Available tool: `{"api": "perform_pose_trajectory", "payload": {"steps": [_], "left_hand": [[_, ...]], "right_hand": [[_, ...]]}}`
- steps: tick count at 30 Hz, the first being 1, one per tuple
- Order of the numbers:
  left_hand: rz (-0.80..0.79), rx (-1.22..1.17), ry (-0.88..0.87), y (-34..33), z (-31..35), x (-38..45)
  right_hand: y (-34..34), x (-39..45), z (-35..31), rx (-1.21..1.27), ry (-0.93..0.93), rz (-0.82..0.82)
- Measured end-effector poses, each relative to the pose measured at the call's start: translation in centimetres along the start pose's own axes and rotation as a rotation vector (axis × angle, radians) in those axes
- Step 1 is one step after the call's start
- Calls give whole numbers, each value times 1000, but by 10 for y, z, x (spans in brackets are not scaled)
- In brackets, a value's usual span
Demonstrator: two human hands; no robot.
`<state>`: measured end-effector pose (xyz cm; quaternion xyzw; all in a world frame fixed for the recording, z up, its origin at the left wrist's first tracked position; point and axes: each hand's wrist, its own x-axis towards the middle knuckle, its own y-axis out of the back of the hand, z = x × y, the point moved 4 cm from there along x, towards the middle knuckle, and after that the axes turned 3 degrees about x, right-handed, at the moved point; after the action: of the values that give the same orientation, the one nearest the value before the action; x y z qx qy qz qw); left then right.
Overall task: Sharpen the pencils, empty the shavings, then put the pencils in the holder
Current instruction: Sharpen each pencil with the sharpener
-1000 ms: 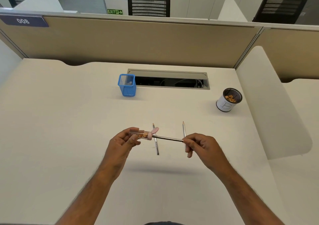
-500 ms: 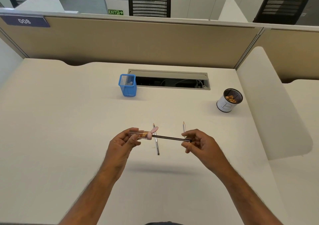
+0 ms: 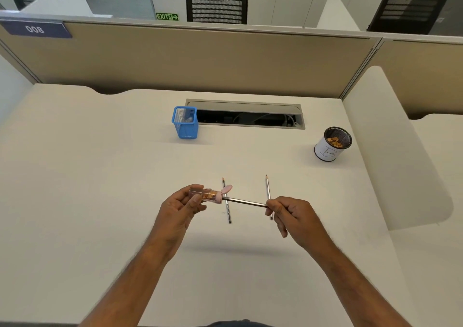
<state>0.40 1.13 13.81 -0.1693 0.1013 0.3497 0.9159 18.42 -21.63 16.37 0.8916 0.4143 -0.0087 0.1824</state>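
The left hand (image 3: 179,210) still holds the sharpener (image 3: 205,196). The right hand (image 3: 292,214) now pinches the pencil (image 3: 246,202) tight again; before, its fingers were looser.

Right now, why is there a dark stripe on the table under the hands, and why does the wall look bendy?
Head view: light from above makes the hands and pencil cast a soft shadow on the table; the wide-angle lens curves the partition.
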Motion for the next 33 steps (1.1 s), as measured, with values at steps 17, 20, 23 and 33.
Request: {"api": "perform_pose_trajectory", "payload": {"steps": [17, 20, 23, 33], "left_hand": [[30, -13, -11, 2, 7, -1], [9, -8, -5, 1, 6, 0], [-14, 12, -2, 0, 5, -1], [-25, 8, -9, 10, 3, 2]], "right_hand": [[-3, 5, -7, -16, 43, 54], [-4, 4, -4, -6, 16, -3], [-2, 6, -1, -4, -51, -53], [5, -1, 14, 207, -322, -214]]}}
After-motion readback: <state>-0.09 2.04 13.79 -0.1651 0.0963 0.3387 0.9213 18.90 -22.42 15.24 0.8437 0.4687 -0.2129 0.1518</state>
